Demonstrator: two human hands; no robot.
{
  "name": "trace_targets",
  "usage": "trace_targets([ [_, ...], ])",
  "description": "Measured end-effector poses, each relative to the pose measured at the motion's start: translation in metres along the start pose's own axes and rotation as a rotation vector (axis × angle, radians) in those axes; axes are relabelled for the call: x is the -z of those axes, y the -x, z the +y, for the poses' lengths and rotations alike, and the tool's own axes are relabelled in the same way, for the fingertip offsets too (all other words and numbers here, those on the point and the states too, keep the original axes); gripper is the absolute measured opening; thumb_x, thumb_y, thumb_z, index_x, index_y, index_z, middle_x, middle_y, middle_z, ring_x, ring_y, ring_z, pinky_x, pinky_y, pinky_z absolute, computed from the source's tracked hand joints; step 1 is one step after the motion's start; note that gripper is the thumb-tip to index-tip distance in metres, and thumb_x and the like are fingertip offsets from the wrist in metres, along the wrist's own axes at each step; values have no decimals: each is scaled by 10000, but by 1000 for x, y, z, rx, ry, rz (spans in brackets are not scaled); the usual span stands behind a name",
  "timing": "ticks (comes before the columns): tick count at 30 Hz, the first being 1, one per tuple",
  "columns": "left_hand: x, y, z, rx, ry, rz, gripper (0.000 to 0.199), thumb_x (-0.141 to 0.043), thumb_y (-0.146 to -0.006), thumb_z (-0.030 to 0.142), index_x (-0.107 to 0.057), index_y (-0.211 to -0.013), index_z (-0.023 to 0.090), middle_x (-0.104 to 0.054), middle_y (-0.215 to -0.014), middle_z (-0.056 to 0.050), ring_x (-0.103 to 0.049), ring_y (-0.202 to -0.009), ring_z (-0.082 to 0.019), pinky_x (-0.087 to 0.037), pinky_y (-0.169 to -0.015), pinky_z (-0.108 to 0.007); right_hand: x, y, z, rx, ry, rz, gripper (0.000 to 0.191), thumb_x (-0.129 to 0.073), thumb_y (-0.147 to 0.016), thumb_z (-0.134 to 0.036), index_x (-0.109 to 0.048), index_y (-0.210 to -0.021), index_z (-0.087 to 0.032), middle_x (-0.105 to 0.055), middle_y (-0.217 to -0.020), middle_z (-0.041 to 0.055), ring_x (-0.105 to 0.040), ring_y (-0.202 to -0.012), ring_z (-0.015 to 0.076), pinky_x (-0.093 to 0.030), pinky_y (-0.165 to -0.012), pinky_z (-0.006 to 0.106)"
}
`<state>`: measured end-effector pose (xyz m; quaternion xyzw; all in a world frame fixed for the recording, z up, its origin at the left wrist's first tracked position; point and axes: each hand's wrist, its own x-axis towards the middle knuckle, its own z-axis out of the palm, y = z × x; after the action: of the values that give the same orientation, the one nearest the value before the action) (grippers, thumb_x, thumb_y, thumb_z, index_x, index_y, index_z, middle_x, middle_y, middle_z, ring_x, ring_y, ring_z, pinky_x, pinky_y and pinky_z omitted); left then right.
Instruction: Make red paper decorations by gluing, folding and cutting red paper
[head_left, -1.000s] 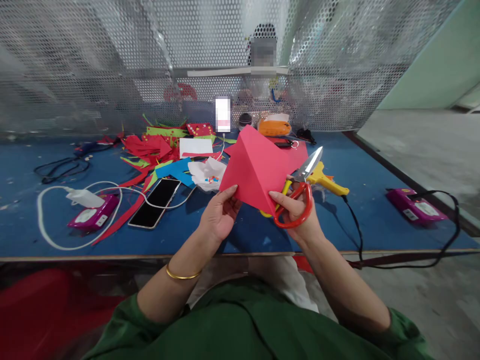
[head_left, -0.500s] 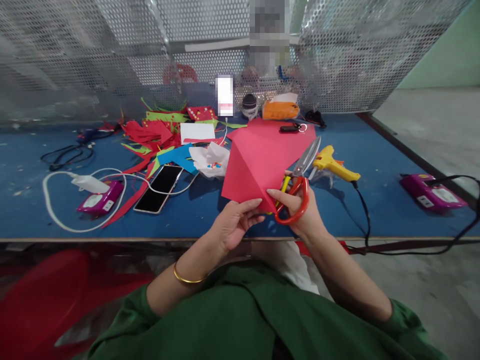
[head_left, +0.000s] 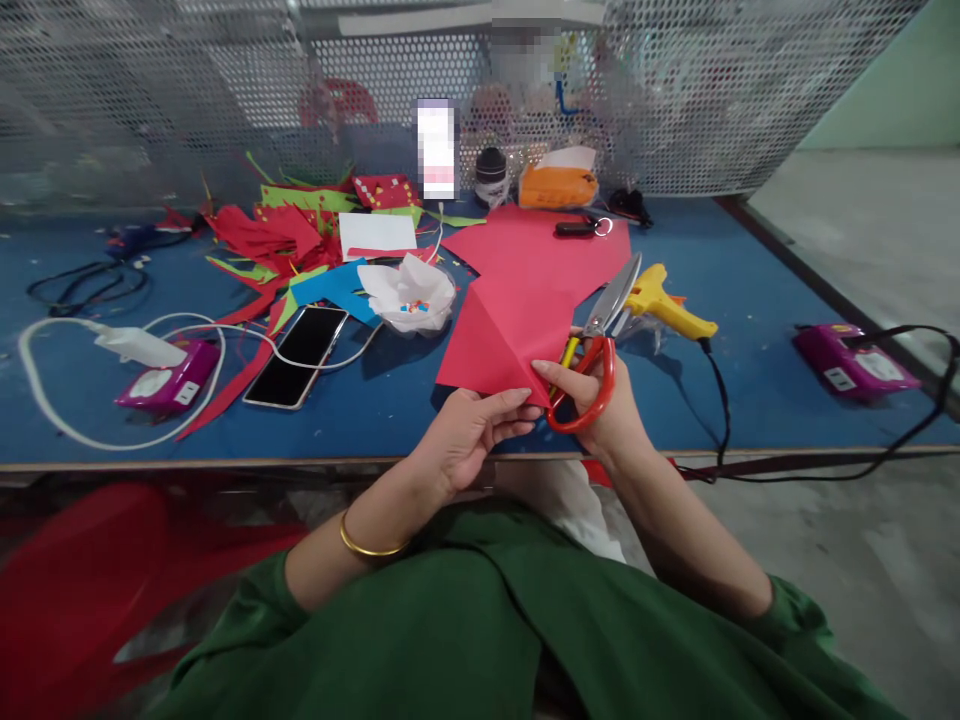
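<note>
My left hand (head_left: 471, 428) pinches the lower edge of a creased red paper sheet (head_left: 501, 345) between thumb and fingers. My right hand (head_left: 611, 408) is closed around scissors (head_left: 602, 388) with red handles, their blades pointing up and away from me. A thin yellow stick, too hidden to name, lies in the same hand beside the scissors. The right thumb presses on the paper's lower right corner, close to the left fingertips. Behind the held paper, a larger red sheet (head_left: 540, 245) lies flat on the table, partly covered by it.
A yellow glue gun (head_left: 667, 305) lies right of the scissors. White crumpled paper (head_left: 411, 290) holds small coloured bits. Leftward are a dark-screened phone (head_left: 298, 358), a white cable, a purple power socket (head_left: 171, 378) and red paper scraps (head_left: 270, 245). Another purple socket (head_left: 855, 362) sits far right.
The camera view has shifted, so the table things appear higher up. Both hands keep their grip, and the held paper now lies a little flatter, apart from the left edge of the sheet behind.
</note>
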<state>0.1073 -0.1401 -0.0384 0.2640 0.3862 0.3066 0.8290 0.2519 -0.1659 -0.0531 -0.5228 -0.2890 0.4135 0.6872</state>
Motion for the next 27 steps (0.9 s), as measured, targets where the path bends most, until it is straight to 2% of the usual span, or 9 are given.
trace_targets([
  [4,-3,-5,2,-1,35,42,93,-715,-804,45,-755,-738,97,-745,-691,-47,-702,-614,-115,-568,-606,-201,9,3,-11,0,119,-4,452,-824,-720,-468,-581,-1043,-264,-669,-736,-29,-617,-550,143,-529,-534,295],
  [8,-4,-10,3,8,61,49,126,-702,-823,48,-750,-716,96,-746,-692,-56,-704,-641,-115,-563,-622,-198,35,19,-29,13,288,-78,478,-735,-809,-578,-597,-1162,-286,-666,-762,-13,-543,-484,113,-464,-456,263],
  [11,-6,-14,3,13,79,35,130,-702,-827,48,-747,-714,94,-755,-722,-61,-711,-665,-117,-568,-641,-202,65,37,-36,-91,301,-322,552,-698,-820,-640,-613,-1239,-292,-625,-775,-7,-493,-491,104,-486,-499,284],
  [13,-8,-16,2,23,80,32,123,-707,-825,45,-746,-717,90,-753,-724,-63,-715,-673,-120,-569,-646,-202,85,49,-37,-155,274,-501,661,-652,-805,-721,-584,-1317,-308,-618,-840,21,-516,-552,133,-490,-511,302],
  [15,-10,-18,2,41,79,34,115,-715,-818,41,-745,-719,90,-753,-722,-65,-719,-674,-123,-565,-643,-203,101,60,-38,-211,241,-597,732,-575,-815,-775,-541,-1387,-320,-605,-900,39,-539,-619,162,-537,-613,354],
  [17,-11,-19,1,50,85,26,110,-720,-816,44,-747,-724,96,-759,-732,-66,-724,-679,-127,-562,-642,-206,111,71,-42,-269,248,-636,726,-506,-846,-783,-544,-1390,-304,-590,-885,43,-535,-647,174,-541,-671,375],
  [20,-12,-22,0,34,109,-2,101,-725,-819,57,-754,-736,107,-770,-761,-61,-736,-713,-137,-569,-674,-221,114,86,-55,-319,307,-682,685,-433,-875,-785,-597,-1322,-293,-576,-837,45,-507,-635,175,-513,-639,358],
  [25,-12,-26,-2,25,119,-23,56,-743,-796,68,-760,-757,104,-776,-790,-71,-743,-770,-162,-584,-779,-278,114,102,-67,-393,432,-598,741,-430,-858,-801,-568,-1395,-309,-600,-819,68,-537,-638,208,-500,-634,382],
  [27,-13,-26,-3,15,111,-34,36,-757,-778,74,-759,-752,99,-775,-790,-75,-739,-773,-167,-587,-795,-290,114,103,-65,-381,441,-615,746,-428,-854,-805,-568,-1400,-316,-595,-807,65,-522,-628,202,-487,-615,376],
])
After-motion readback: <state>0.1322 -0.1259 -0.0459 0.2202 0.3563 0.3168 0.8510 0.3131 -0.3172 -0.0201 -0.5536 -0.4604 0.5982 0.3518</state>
